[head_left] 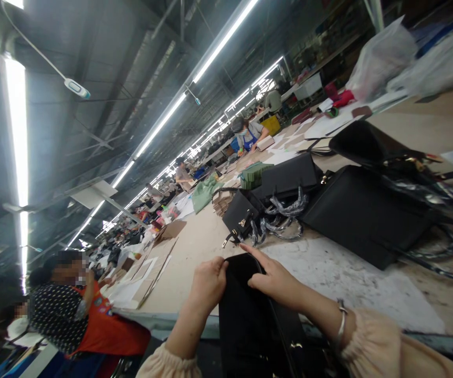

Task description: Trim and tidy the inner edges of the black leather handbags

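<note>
A black handbag is held in front of me at the table's near edge, its lower part running out of the picture. My left hand has its fingers closed on the bag's far left corner. On the right rim, my right hand grips with the thumb on the near side, the index finger stretched out along the edge. Gold-coloured hardware shows on the bag's right side. Just beyond my hands lies a small black bag with a metal clasp and plastic-wrapped handles.
More black bags lie on the long table to the right. Green pieces, brown sheets and plastic bags are further along. A person in an orange apron sits at left; another person works at the far side.
</note>
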The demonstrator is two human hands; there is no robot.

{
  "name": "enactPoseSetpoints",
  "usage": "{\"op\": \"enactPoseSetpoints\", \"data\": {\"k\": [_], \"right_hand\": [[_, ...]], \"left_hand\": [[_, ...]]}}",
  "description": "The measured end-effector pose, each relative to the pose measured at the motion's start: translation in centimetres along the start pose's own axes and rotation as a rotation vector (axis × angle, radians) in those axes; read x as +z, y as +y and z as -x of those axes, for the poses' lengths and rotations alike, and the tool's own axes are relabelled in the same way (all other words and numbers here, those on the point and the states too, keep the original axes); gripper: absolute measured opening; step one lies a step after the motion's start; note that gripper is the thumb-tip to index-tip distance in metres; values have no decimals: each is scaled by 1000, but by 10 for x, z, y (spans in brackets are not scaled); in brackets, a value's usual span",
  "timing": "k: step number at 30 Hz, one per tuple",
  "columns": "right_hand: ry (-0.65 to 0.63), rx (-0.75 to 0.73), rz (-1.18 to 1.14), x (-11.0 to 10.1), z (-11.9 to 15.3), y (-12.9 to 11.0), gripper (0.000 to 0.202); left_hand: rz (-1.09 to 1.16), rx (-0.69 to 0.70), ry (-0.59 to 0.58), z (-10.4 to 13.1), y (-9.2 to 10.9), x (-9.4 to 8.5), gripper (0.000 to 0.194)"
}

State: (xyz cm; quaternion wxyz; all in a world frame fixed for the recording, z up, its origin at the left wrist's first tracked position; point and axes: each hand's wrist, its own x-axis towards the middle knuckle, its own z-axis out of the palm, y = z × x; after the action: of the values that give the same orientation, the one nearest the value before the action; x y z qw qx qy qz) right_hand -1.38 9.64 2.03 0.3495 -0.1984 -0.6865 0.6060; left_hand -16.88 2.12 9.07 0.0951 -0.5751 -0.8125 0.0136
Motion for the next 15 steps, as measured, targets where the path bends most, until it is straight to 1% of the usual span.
{"op": "enactPoseSetpoints", "data": {"k": [3,7,9,12,15], "right_hand": [[-6,7,-4,0,0,0,76],[-6,8,1,-1,1,-1,76],[-8,1,-1,0,2,-1,75],[-18,2,-9,-1,2,-1,75],[-15,11,-1,-2,3,-2,74]], "left_hand": [[44,-2,3,0,0,1,28],[-68,9,-10,1,0,-2,28],[-101,41,-8,1,-1,-3,24],[-65,101,-1,0,-5,-2,19],[-43,120,3,-2,-6,0,21]]}}
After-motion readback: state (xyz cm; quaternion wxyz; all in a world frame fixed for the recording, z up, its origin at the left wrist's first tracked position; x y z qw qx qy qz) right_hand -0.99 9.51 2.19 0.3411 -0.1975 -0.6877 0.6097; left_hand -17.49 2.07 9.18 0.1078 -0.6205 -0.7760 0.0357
